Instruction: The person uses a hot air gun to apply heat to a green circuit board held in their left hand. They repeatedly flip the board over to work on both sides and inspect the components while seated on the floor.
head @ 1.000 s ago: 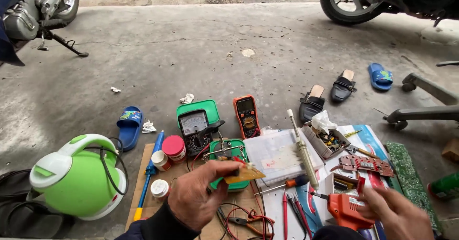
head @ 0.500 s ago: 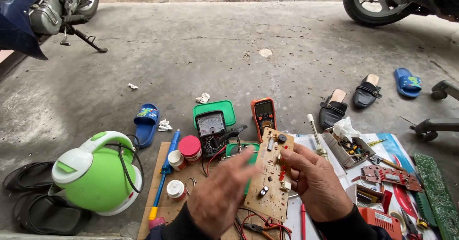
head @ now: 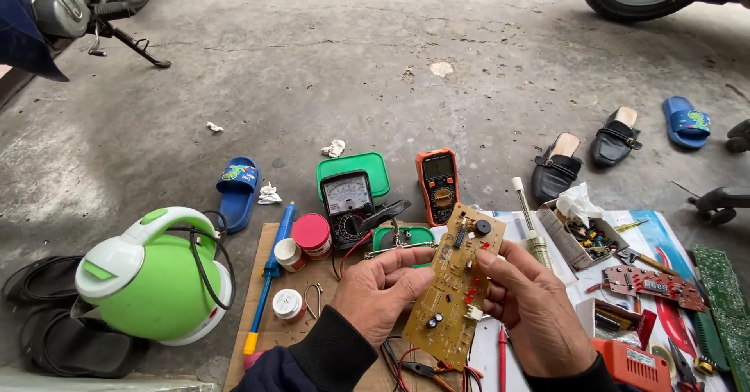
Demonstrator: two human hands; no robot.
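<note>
1. Hands now meet on one thing: the left hand (head: 383, 286) and the right hand (head: 531, 306) both grip a tan circuit board (head: 457, 282), which a second ago lay flat and edge-on in the left hand alone.
2. Since then the right hand has come in from the near right, away from the orange power tool (head: 633, 361), and closed its thumb and fingers on the board's right edge.
3. The left hand pinches the left edge, thumb on the component face, fingers curled behind.
4. The board has turned upright and tilted, its component side facing the camera, held in the air near the middle of the scene over the wooden board (head: 266, 322) and the tangle of red leads (head: 437, 372).
5. Judged from this, the work has moved from picking up to close inspection of the parts on the board.
6. Beyond the hands, the analog meter in its green case (head: 348, 193) and the orange multimeter (head: 437, 181) lie where they were, with the soldering iron (head: 530, 224) to the right.
7. A green kettle (head: 148, 279) stands at the near left, unchanged.
</note>
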